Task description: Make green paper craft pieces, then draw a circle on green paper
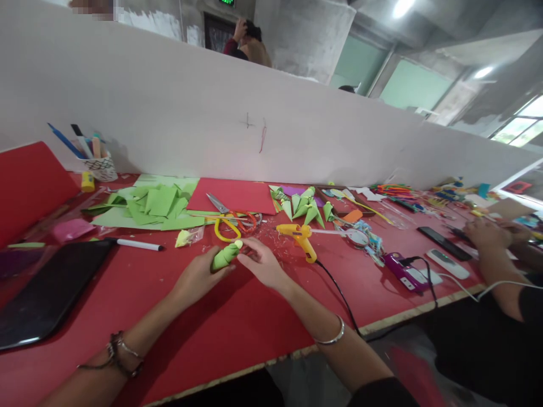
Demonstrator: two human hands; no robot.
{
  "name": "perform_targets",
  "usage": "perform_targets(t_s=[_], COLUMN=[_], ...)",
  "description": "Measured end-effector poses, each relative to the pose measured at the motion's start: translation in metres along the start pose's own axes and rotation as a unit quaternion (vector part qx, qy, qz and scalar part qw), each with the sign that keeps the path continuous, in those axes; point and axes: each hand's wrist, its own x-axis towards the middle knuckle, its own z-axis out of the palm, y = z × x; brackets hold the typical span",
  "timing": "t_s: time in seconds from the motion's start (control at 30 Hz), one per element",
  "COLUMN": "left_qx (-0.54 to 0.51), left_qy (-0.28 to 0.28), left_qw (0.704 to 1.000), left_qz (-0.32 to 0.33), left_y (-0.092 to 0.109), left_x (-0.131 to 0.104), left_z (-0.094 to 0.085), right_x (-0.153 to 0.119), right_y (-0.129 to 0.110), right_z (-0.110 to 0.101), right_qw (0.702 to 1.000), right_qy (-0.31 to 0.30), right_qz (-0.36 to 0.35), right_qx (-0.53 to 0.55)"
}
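- Two bare hands meet above the red table (237,328), near its front edge, a green paper roll (224,258) between them.
- Left hand (202,271): fingers curled around the roll, closed on it. Good base; grip firm enough to stop unwinding, light enough not to crush the paper.
- Right hand (265,264): half open, fingers bent, thumb and forefinger at the pale yellow tip (238,244). Pinching or only touching? Cannot tell.
- Step in hand looks like fine work on that tip (my reading, picture's a bit soft there). Best done with fingertips only, pressing straight along the roll so the tip sits centred.
- Tilt of the roll is fine; turn it with the left wrist rather than letting the right hand twist the layers.
- Glue gun (302,240) lies just beyond the right hand, nozzle toward the hands. Treat it as hot; mind knuckles and the black cord (339,291).
- Yellow-handled scissors (228,228) lie just past the roll; elbow room is better without brushing them.
- Farther back, loose green paper (159,200) left, green cones (311,210) right: handy for matching shape.
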Motion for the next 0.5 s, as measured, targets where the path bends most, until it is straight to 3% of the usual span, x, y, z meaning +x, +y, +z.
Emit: perform_targets(t_s=[0.17, 0.37, 0.5], left_qx=[-0.07, -0.149, -0.218], left_qy=[-0.009, -0.011, -0.001], left_qw=[0.997, 0.987, 0.975], left_qz=[0.033, 0.058, 0.045], left_y=[0.006, 0.0081, 0.0095], left_x=[-0.0042, -0.0071, -0.0081], left_z=[-0.0018, 0.0022, 0.007], right_x=[0.0009, 0.0005, 0.0011], right_y=[-0.0043, -0.0029, 0.0005], right_z=[-0.0004, 0.0017, 0.0012], right_qw=[1.0, 0.998, 0.999], right_qy=[-0.007, -0.057, -0.04], right_qz=[-0.009, 0.007, 0.021], right_qx=[-0.018, 0.018, 0.025])
